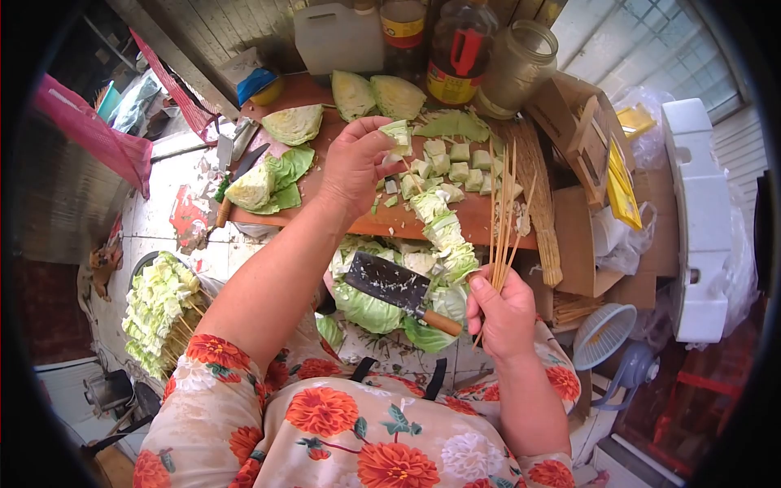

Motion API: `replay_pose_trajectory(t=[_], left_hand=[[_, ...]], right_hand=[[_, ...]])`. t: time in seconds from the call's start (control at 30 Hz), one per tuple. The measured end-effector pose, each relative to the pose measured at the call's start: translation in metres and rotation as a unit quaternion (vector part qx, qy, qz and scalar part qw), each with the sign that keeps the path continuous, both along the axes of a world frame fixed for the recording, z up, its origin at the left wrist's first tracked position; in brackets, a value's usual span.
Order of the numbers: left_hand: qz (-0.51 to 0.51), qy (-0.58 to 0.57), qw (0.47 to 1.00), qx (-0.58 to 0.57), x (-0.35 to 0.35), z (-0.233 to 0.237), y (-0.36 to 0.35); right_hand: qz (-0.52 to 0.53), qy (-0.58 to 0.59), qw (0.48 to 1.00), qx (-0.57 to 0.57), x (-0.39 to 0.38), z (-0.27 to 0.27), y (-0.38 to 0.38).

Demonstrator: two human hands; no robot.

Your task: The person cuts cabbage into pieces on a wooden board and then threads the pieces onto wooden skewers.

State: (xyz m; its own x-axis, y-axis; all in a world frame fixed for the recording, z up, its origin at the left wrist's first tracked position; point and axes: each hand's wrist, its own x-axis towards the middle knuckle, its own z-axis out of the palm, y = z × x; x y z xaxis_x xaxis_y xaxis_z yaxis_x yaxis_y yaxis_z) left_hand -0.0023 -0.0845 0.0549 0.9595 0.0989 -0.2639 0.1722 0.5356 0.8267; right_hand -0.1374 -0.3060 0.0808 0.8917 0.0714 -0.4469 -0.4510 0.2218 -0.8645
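Note:
My left hand (355,163) pinches a cut piece of cabbage (398,137) above the red-brown board (325,199). In my right hand (503,311) is a bundle of thin wooden skewers (506,220), fanned upward. One skewer, also at that hand, carries a row of cabbage pieces (443,232) and points up toward my left hand. Cabbage cubes (460,171) lie on the board beyond the skewer. Below the board, a cleaver (386,283) rests on whole and cut cabbage (366,309).
Cabbage wedges (293,124) and a knife (250,161) lie at the board's left. Bottles (462,53) and a jar (518,69) stand behind. Filled skewers (163,309) are gathered at left; a straw broom (533,163), cardboard boxes (573,236) and a fan (604,337) are at right.

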Motion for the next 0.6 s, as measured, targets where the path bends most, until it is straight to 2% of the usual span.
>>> replay_pose_trajectory(t=[0.23,0.33,0.4,0.5,0.6], left_hand=[[0.008,0.003,1.000,-0.010,-0.0007,-0.0005,-0.0018],[-0.001,0.008,1.000,-0.003,-0.0001,-0.0039,-0.0021],[-0.002,0.011,1.000,0.001,0.0008,-0.0053,-0.0015],[0.009,0.006,1.000,-0.027,0.0011,-0.0045,-0.0008],[-0.017,0.000,0.999,-0.043,0.0009,-0.0024,-0.0011]], right_hand=[[0.052,0.005,0.998,-0.037,-0.0014,0.0011,-0.0038],[0.044,0.002,0.998,-0.037,-0.0025,0.0012,-0.0031],[0.002,-0.005,1.000,0.022,-0.0023,0.0023,-0.0072],[-0.025,-0.028,0.998,0.040,-0.0028,0.0027,-0.0071],[-0.031,-0.020,0.999,0.020,0.0009,0.0014,-0.0056]])
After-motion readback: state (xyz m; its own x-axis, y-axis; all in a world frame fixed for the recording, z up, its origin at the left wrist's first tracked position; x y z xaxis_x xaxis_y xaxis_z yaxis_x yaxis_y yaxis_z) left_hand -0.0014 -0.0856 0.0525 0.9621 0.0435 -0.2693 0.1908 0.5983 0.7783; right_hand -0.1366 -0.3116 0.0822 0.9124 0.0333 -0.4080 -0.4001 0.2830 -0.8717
